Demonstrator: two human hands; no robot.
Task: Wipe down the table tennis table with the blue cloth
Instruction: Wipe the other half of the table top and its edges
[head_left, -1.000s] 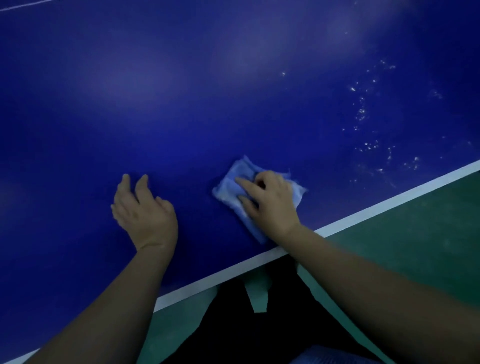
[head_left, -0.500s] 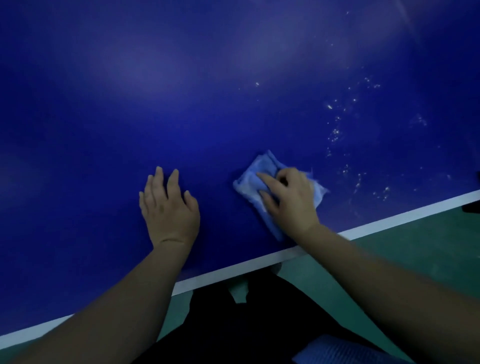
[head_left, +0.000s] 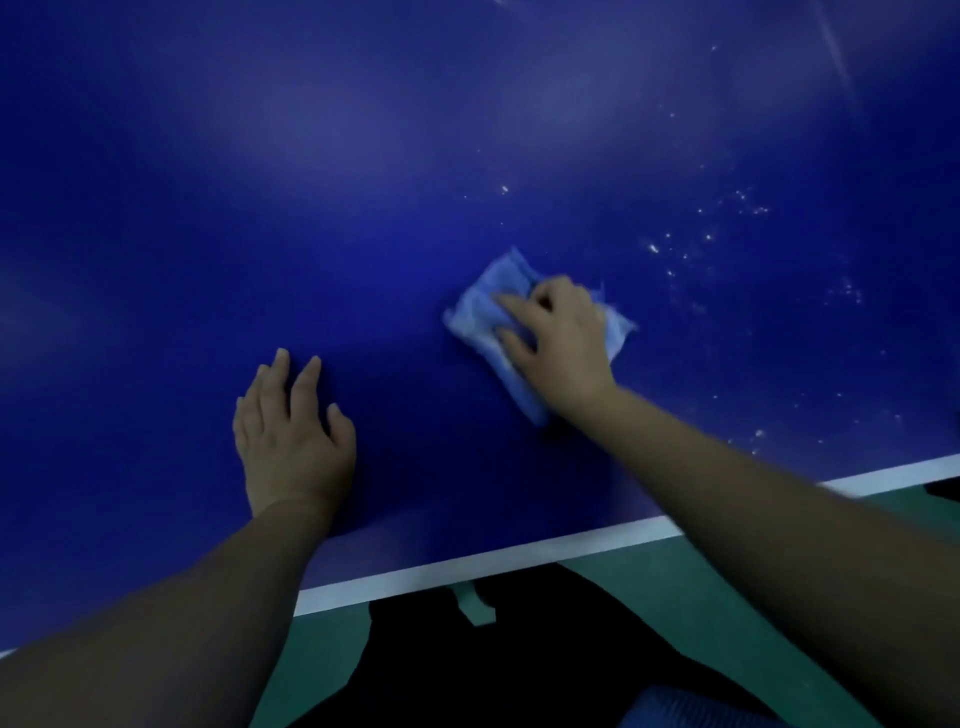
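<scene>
Pressing the blue cloth (head_left: 519, 322) mid-frame on the table (head_left: 260, 182), the right hand (head_left: 561, 348) curls its fingers on it. The left hand (head_left: 291, 441) lies flat, holding nothing. A loose grip might let it bunch and miss the white specks (head_left: 691, 249) at right.

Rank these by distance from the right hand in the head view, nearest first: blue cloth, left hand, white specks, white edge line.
1. blue cloth, under the right hand.
2. white specks, to its right.
3. left hand and white edge line: too close to call.

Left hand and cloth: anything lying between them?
Nothing: head view shows only bare blue table between the left hand and the cloth under the right hand.
</scene>
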